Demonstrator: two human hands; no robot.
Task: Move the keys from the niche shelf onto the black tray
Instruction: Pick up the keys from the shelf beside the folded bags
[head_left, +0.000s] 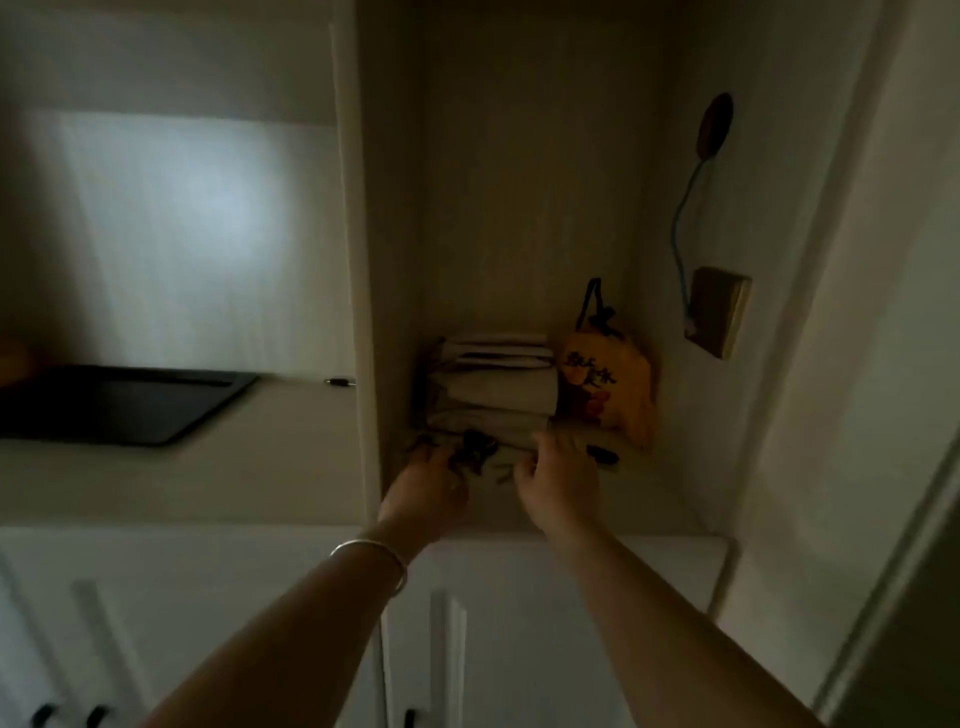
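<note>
Dim niche shelf (498, 499): left hand (426, 483) curls onto the dark keys (475, 449), grip unclear; right hand (558, 475) loosely spread beside them. Likely light, rigid, jangly; gather the whole bunch

Both bare forearms are reaching forward side by side. The left hand (428, 480), wrist braceleted, is curling its fingers; the right hand (558, 475) is lying knuckles-up, fingers bent.

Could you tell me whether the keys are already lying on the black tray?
No, the dark bunch of keys is in the niche by the left hand, while the black tray sits apart on the counter.
</note>
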